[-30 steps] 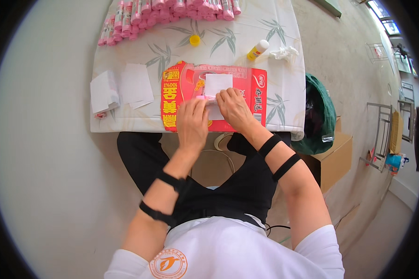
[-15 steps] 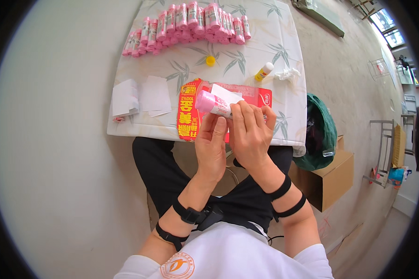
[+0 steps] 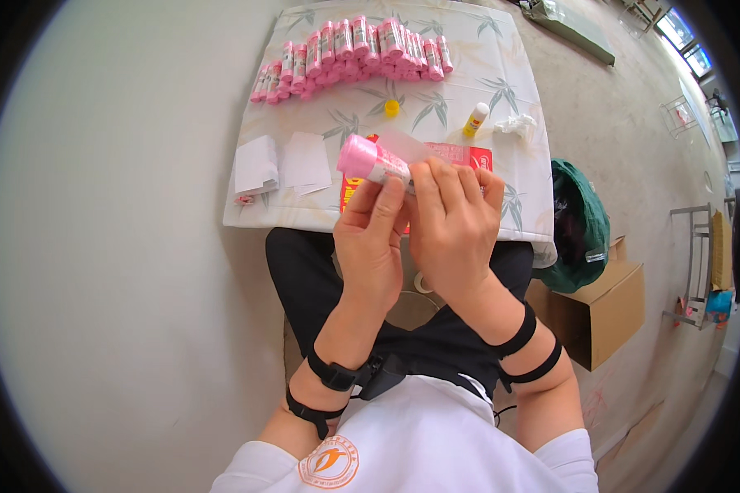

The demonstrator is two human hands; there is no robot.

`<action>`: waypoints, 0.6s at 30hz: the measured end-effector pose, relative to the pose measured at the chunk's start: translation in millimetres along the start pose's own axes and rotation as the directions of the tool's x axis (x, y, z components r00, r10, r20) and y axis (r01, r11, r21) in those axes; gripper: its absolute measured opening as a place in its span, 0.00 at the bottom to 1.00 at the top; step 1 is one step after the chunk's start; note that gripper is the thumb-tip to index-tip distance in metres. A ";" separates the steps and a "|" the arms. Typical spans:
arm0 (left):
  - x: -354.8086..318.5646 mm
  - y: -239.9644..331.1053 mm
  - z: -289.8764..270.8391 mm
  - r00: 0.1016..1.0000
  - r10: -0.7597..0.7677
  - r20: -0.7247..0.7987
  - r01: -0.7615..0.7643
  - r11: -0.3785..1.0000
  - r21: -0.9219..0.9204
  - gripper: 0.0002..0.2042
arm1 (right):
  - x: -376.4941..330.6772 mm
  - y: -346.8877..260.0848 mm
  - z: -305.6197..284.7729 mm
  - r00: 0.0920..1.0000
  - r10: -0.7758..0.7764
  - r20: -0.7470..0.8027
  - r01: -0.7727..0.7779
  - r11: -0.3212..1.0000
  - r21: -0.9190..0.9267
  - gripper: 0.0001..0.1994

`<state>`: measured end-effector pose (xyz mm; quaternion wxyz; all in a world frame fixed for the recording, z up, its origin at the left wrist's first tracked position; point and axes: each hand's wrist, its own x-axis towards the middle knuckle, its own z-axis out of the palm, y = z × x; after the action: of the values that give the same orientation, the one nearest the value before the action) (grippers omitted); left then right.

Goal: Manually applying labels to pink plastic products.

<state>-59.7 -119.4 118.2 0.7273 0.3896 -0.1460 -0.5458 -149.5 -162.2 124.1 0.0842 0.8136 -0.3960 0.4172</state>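
Your fingers close around a pink roll held up over the near edge of the tabletop, its round end tilted up and to your left. Your left hand grips it from below with the thumb laid along its side; your right hand folds over its other end, fingers curled on top, and a pale label sticks up beside them. Under your hands a red packet lies flat on the leaf-print cloth. To the left sit white paper slips. Farther off are a yellow cap, a glue stick and a row of pink rolls.
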 end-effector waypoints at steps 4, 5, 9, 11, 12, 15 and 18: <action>3.4 11.2 -5.4 0.996 0.094 -0.005 -0.092 0.981 0.168 0.13 | 1.3 -1.5 -11.8 0.994 0.067 0.090 -0.080 0.986 0.146 0.13; 2.7 14.9 -6.7 0.994 0.112 0.008 -0.109 0.952 0.287 0.15 | 0.2 -3.3 -15.9 0.989 0.078 0.129 -0.102 0.976 0.193 0.13; -4.8 25.3 -9.2 0.995 0.083 -0.049 -0.065 0.953 0.297 0.19 | -6.5 -9.3 -27.4 0.979 0.109 0.174 -0.147 0.965 0.218 0.14; -6.6 33.1 -12.1 0.999 -0.035 0.003 0.032 0.950 0.311 0.20 | -10.5 -10.9 -30.1 0.972 0.122 0.200 -0.171 0.954 0.247 0.13; -9.1 31.4 -10.9 0.998 -0.045 0.047 0.029 0.954 0.298 0.20 | -12.1 -11.2 -30.7 0.971 0.126 0.204 -0.174 0.955 0.240 0.13; -13.8 25.9 -7.4 0.998 0.059 0.017 -0.062 0.942 0.330 0.25 | -15.9 -13.4 -32.7 0.973 0.142 0.183 -0.184 0.954 0.239 0.13; -12.7 25.9 -6.3 0.986 0.155 0.059 -0.153 0.720 0.677 0.37 | -18.3 -17.5 -35.9 0.978 0.128 0.163 -0.165 0.957 0.238 0.12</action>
<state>-42.7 -102.7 135.6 0.5778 0.6151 -0.3662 -0.3921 -165.2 -123.2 136.8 -0.0793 0.8143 -0.4048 0.4083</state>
